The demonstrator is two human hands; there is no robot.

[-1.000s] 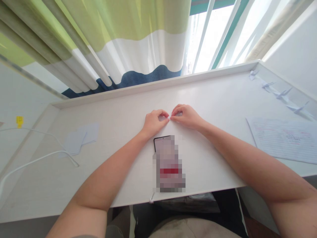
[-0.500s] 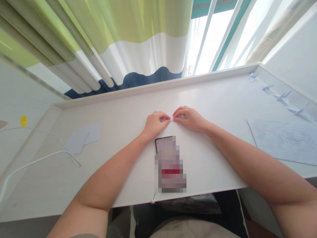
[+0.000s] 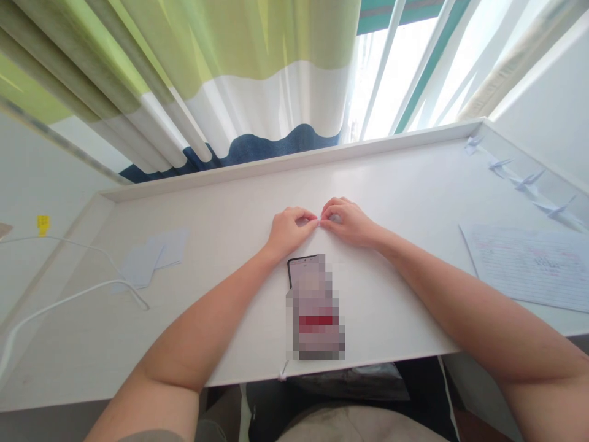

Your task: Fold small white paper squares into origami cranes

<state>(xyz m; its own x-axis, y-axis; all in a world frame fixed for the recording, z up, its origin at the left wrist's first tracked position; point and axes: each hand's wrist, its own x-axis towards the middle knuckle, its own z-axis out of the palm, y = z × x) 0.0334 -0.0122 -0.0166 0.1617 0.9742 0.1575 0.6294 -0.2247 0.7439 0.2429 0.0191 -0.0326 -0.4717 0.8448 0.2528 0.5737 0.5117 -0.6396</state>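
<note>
Pinching a small white piece (image 3: 319, 224) at the middle of the desk (image 3: 391, 307)

Has a phone (image 3: 316, 307) lying flat just inside the front edge, mostly hidden by blurred blocks. Farther in, shows a white cable (image 3: 64, 300) on the left, curving round to overlapping white slips (image 3: 140, 264), and out on the right a lined page (image 3: 529, 264) with writing. Just beyond the phone, grips the small white piece, largely hidden, between thumb and fingers of the left hand (image 3: 289, 228) and the right hand (image 3: 348, 223), with fingertips nearly meeting. Farther back, has folded paper shapes (image 3: 525, 182) in a row along the right rim. Beyond everything, faces a green, white and blue curtain (image 3: 276, 43) beside a bright window (image 3: 416, 52).
</note>
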